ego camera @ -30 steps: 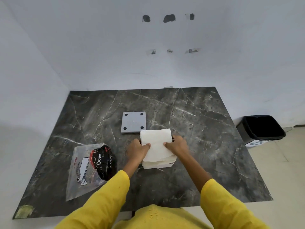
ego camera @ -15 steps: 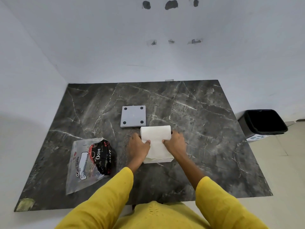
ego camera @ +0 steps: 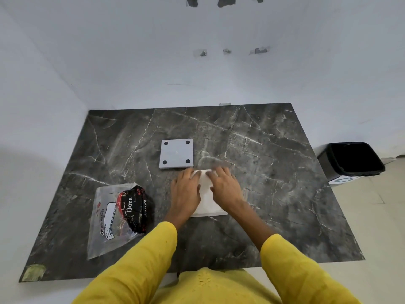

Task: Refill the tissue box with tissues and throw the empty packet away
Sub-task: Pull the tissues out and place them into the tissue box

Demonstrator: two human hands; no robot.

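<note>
A white stack of tissues [ego camera: 207,201] sits in the middle of the dark marble table [ego camera: 278,172]. My left hand [ego camera: 186,194] and my right hand [ego camera: 225,189] both lie flat on top of it, fingers stretched forward, pressing down and covering most of it. Whatever is under the stack is hidden. A grey square panel [ego camera: 177,153] with black dots in its corners lies just beyond the hands. The clear plastic tissue packet [ego camera: 116,216], with a black and red label, lies flat to the left.
A black waste bin [ego camera: 350,160] stands on the floor past the table's right edge. White walls close off the left and far sides. A greenish patch [ego camera: 34,272] marks the near left corner.
My hands have moved from gripping the sides of the tissue stack to lying flat on top of it. The stack now looks lower and flatter.
</note>
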